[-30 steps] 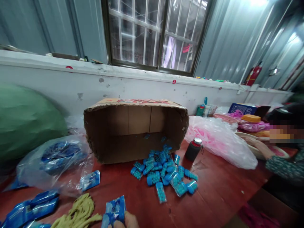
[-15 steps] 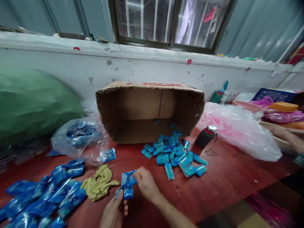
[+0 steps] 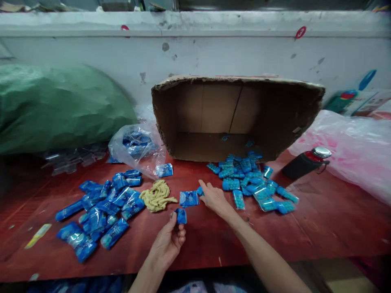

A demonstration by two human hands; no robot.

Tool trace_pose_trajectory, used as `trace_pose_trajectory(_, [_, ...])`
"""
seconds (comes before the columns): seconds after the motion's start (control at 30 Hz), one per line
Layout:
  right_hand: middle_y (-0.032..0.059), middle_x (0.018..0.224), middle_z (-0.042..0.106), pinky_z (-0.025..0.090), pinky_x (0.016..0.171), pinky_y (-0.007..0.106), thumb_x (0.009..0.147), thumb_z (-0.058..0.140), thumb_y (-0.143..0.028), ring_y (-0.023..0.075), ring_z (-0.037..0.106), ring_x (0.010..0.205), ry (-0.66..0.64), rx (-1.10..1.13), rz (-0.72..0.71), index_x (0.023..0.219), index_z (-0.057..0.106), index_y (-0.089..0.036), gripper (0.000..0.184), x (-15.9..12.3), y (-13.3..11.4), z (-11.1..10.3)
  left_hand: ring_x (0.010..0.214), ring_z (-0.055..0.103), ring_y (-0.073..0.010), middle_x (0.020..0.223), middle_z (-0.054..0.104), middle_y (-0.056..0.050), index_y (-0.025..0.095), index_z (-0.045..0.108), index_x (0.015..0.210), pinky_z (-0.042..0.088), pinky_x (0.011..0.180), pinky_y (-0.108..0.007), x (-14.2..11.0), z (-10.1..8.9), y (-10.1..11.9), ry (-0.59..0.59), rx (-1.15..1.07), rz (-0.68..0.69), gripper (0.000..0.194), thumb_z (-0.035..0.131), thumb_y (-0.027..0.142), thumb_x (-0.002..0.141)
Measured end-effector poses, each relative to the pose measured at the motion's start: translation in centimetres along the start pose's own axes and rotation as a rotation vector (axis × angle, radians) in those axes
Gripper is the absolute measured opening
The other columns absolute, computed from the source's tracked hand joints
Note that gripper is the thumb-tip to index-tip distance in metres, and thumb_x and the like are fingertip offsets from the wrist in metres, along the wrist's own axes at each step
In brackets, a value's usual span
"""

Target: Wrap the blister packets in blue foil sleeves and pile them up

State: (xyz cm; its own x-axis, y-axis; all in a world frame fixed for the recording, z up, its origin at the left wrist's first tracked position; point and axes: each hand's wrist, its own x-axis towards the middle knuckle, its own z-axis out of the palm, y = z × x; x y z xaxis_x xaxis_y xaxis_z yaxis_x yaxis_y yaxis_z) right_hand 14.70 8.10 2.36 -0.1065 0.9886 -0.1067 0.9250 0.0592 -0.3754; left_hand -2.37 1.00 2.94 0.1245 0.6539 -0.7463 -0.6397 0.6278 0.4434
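My left hand [image 3: 169, 242] is closed on a small blue packet [image 3: 181, 215], pinched between thumb and fingers above the front of the table. To its upper right, my right hand [image 3: 214, 198] has its thumb and index finger around a small blue piece [image 3: 200, 191], most of which is hidden. A flat blue packet [image 3: 188, 198] lies between the hands, close to the right fingertips. Small clear containers with blue ends and teal balls [image 3: 238, 199] lie heaped to the right. Several shiny blue filled packets [image 3: 97, 217] are piled at the left.
A cardboard box [image 3: 238, 148] lies on its side at the back of the red table [image 3: 275, 244]. Around are a yellow-green cloth [image 3: 156, 196], a clear bag of blue packets [image 3: 139, 152], a dark bottle [image 3: 302, 165], a green sack [image 3: 61, 110] and a pink-white plastic bag [image 3: 348, 150].
The view has tilted down and turned left. My hands have moved apart; the left holds a packet, and a flat packet now lies between them. My right hand is at a small blue piece.
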Motion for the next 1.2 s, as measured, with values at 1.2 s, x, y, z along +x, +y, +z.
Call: trace_pose_trajectory(1.2, [-0.0029,0.086,0.052,0.054,0.047,0.025,0.069,0.058,-0.018,0.0111,0.06,0.06,-0.017,1.46,0.032,0.101,0.035,-0.024,0.04,-6.8,-3.0,-0.2,0.041,0.053,-0.0089,0.047,0.056,0.001,0.014,0.052,0.071,0.045,0.037,-0.018,0.0,-0.3,-1.0,-0.058,0.013,0.163,0.013,0.054,0.025,0.077])
